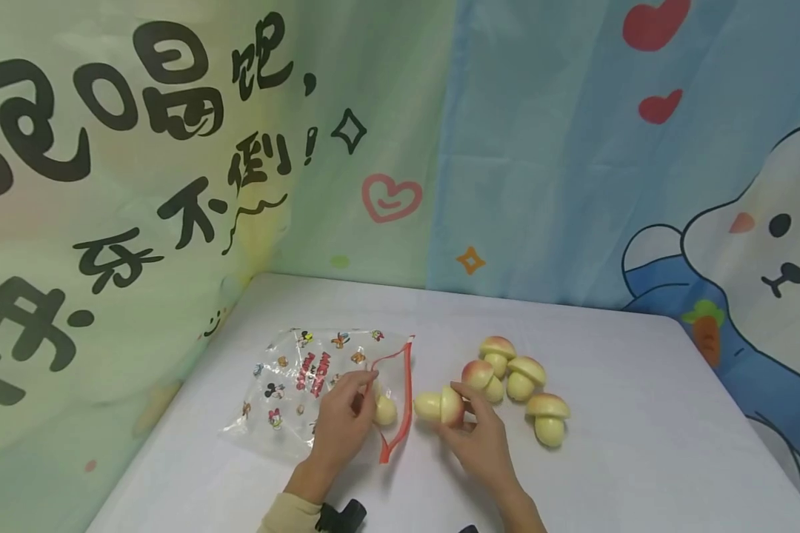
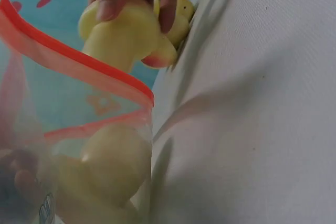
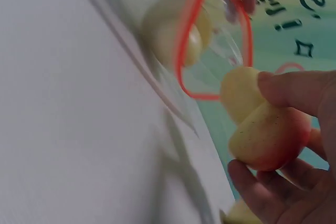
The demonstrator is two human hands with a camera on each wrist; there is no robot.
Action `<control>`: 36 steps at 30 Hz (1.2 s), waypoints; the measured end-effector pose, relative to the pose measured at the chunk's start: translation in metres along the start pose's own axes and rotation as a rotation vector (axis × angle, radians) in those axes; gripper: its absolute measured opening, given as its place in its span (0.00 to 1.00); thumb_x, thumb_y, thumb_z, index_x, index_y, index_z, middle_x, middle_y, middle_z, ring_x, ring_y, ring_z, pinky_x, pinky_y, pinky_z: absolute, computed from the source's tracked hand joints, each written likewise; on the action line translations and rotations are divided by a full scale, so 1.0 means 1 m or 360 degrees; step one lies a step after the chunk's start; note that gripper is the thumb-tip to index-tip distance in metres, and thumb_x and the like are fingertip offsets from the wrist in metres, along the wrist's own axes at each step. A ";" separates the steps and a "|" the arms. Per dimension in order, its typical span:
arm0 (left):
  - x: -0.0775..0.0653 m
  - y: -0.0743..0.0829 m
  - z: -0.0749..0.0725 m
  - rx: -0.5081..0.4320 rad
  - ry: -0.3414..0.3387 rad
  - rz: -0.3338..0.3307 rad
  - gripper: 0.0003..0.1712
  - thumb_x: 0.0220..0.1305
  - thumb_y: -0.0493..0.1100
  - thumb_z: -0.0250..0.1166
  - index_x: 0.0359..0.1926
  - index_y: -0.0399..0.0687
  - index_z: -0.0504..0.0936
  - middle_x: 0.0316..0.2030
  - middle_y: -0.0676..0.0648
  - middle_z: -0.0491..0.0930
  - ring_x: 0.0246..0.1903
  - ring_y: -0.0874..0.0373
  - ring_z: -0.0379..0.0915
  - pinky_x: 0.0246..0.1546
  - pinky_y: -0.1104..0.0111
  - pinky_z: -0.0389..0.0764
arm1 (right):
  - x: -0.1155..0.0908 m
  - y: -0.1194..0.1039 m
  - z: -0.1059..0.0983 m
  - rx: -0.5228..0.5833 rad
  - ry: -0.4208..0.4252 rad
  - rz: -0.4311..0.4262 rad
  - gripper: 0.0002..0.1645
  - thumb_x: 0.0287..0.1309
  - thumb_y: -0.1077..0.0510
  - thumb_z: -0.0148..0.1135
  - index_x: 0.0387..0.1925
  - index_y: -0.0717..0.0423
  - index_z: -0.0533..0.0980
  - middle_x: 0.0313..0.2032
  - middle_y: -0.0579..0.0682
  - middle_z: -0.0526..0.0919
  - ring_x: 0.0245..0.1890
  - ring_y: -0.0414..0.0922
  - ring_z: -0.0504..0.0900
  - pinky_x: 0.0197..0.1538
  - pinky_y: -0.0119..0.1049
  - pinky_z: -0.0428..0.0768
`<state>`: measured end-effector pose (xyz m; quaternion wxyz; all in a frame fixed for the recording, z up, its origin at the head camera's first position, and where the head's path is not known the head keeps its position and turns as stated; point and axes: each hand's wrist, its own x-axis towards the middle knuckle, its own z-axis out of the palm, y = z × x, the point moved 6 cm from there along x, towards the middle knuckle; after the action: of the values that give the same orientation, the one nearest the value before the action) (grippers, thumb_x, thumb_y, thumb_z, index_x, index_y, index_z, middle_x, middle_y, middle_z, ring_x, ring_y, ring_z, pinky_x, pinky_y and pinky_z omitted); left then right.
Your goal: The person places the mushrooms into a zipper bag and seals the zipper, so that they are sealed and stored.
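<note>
A clear zip bag (image 1: 276, 377) with cartoon prints and a red zip edge lies on the left of the table, its mouth facing right and spread apart. My left hand (image 1: 343, 422) pinches the upper side of that mouth. Inside, near the opening, sits a pale yellow toy mushroom (image 1: 385, 411), partly covered by the hand. My right hand (image 1: 481, 438) grips another toy mushroom (image 1: 432, 406) by its reddish cap, thumb and fingers round it. Its stem points at the bag mouth, just outside the red edge (image 3: 184, 45) in the right wrist view.
Right of my right hand, a cluster of toy mushrooms (image 1: 521, 379) stands on the white table (image 1: 640, 414), with a single mushroom (image 1: 548, 418) closer to me. A printed cloth (image 1: 540, 148) hangs behind the table's far edge.
</note>
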<state>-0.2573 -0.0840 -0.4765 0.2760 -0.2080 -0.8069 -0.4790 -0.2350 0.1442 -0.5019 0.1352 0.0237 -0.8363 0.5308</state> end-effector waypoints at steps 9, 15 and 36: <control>0.000 -0.001 0.003 0.0064 0.0005 0.0020 0.15 0.61 0.31 0.61 0.48 0.46 0.83 0.44 0.49 0.82 0.23 0.69 0.65 0.22 0.78 0.70 | 0.002 -0.024 0.036 0.0107 -0.0061 -0.0213 0.41 0.38 0.68 0.79 0.58 0.60 0.74 0.55 0.53 0.79 0.51 0.51 0.80 0.42 0.31 0.83; -0.001 0.002 0.004 0.0063 0.0053 0.0071 0.15 0.59 0.28 0.61 0.46 0.43 0.85 0.44 0.49 0.83 0.24 0.67 0.66 0.24 0.79 0.70 | 0.006 -0.036 0.047 -0.0182 -0.0073 -0.0416 0.40 0.36 0.66 0.80 0.56 0.60 0.75 0.52 0.52 0.81 0.47 0.46 0.82 0.44 0.35 0.82; 0.001 0.012 0.001 0.0118 0.0158 0.0198 0.14 0.56 0.29 0.63 0.44 0.39 0.85 0.43 0.46 0.82 0.37 0.57 0.79 0.33 0.74 0.77 | 0.024 -0.032 0.089 -0.0086 -0.0332 -0.0429 0.27 0.45 0.69 0.74 0.51 0.64 0.77 0.48 0.57 0.83 0.45 0.51 0.85 0.47 0.36 0.82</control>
<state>-0.2516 -0.0777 -0.4682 0.3525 -0.2234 -0.7949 -0.4403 -0.2701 0.0532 -0.5033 0.1182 0.1870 -0.8491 0.4797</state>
